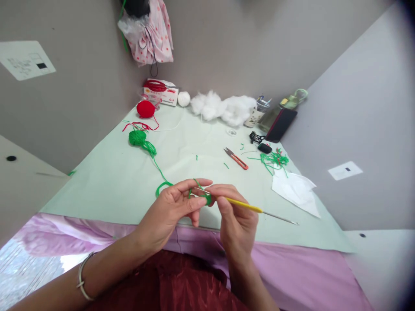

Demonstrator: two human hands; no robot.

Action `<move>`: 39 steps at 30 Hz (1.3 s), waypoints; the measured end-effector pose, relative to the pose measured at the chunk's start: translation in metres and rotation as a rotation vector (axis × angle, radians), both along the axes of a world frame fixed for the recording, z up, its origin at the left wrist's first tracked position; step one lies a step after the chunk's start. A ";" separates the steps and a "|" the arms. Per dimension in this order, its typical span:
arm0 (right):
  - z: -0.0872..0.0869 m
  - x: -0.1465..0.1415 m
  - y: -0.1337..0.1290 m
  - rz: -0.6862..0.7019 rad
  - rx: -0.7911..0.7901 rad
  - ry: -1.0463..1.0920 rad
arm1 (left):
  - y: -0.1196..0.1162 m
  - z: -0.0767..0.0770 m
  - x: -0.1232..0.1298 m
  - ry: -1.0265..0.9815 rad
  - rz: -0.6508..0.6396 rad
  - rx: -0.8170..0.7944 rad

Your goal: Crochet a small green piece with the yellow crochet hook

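Near the table's front edge, my left hand (180,201) pinches a small piece of green crochet work (208,199) between thumb and fingers. Green yarn runs over its raised index finger. My right hand (236,211) grips a crochet hook (244,204) with a yellow handle and metal ends. One end of the hook points left at the green piece; whether it is through a stitch I cannot tell. From my left hand the strand trails back across the table to a green yarn ball (137,138).
Orange thread snips (236,158) lie mid-table. Behind are a red yarn ball (145,109), a white ball (183,99) and white stuffing (223,108). At right are a phone (281,125), green yarn scraps (275,160) and white paper (294,191). Grey partitions (350,99) enclose the table.
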State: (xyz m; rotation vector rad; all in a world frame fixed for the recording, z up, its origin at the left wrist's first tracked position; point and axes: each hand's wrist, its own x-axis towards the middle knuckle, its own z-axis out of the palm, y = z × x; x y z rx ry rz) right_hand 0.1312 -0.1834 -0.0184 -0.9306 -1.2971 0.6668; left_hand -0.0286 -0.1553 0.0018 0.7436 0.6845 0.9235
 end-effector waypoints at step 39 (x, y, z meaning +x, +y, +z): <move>-0.007 -0.007 -0.007 -0.196 0.209 -0.344 | -0.004 -0.001 0.002 0.082 0.035 0.044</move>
